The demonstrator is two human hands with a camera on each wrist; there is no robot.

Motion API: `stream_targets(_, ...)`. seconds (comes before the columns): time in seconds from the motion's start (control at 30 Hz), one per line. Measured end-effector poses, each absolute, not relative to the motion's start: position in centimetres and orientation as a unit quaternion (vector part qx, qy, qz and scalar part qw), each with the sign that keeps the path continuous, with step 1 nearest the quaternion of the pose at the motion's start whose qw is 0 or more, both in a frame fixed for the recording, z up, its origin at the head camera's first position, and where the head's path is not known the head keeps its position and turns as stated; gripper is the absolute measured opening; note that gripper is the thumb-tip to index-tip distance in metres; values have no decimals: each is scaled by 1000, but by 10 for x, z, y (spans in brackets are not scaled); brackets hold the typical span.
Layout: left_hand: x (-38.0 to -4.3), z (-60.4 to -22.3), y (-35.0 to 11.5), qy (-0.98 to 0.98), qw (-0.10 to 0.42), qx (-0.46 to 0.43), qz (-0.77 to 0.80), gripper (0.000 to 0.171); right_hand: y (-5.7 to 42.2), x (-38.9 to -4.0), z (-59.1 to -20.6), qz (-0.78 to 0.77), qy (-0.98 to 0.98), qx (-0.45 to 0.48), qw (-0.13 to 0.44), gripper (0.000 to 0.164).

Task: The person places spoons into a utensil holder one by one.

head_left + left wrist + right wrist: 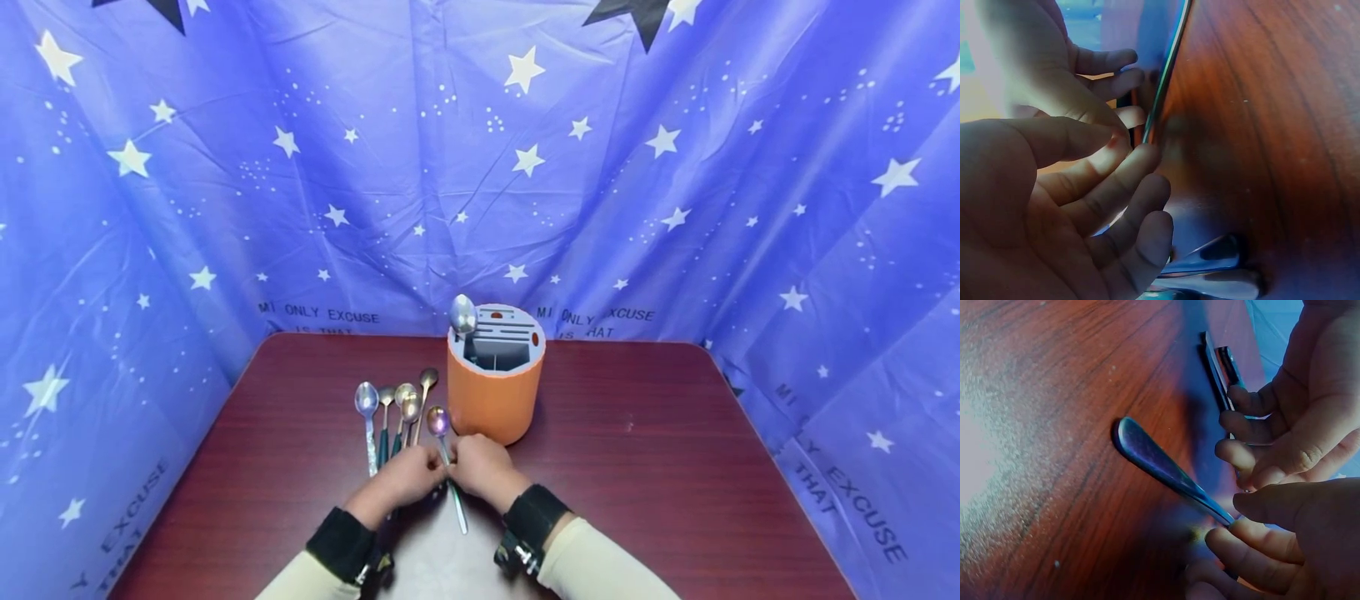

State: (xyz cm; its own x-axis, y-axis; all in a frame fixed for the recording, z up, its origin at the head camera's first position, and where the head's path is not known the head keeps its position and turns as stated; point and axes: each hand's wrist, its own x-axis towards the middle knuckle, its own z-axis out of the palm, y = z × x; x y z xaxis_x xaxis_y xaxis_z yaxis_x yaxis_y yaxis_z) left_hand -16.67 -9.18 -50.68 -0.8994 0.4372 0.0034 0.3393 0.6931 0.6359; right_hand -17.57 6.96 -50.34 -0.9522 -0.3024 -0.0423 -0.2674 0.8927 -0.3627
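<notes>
A spoon [438, 421] with a purple-gold sheen lies slantwise between my two hands, bowl away from me, its slim handle [1157, 456] pointing back towards me. My right hand [486, 468] pinches the handle between thumb and forefinger. Right against it, my left hand [411, 477] has thumb and forefinger brought together at the same spoon, its other fingers [1150, 194] loosely bent; the exact contact is partly hidden. Left of the hands, several spoons [367, 400] lie side by side, some with dark green handles. Just beyond the right hand stands an orange cutlery holder [491, 400].
One silver spoon [463, 315] stands bowl-up in the holder's left side. The holder's grey top has slots and a divided compartment. Everything is on a dark red wooden table [637, 467]. A blue star-patterned curtain [420, 167] encloses the back and sides.
</notes>
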Motion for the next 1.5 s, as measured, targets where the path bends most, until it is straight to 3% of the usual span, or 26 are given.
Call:
stream_targets(0.27, -165, -516, -89, 920, 91, 205, 321, 27, 67, -177, -507, -139, 981, -116, 62, 36)
stream_targets(0.7, -163, -512, -87, 920, 103, 201, 319, 22, 63, -181, -510, -131, 985, -95, 66, 29)
stream_targets(1.1, -163, -514, -88, 916, 117, 202, 325, 23, 61, -185, -515, -152, 982, -45, 103, 35)
stream_targets(1.5, -164, -515, -90, 916, 125, 205, 322, 22, 64, -185, -515, -181, 975, -61, 117, 31)
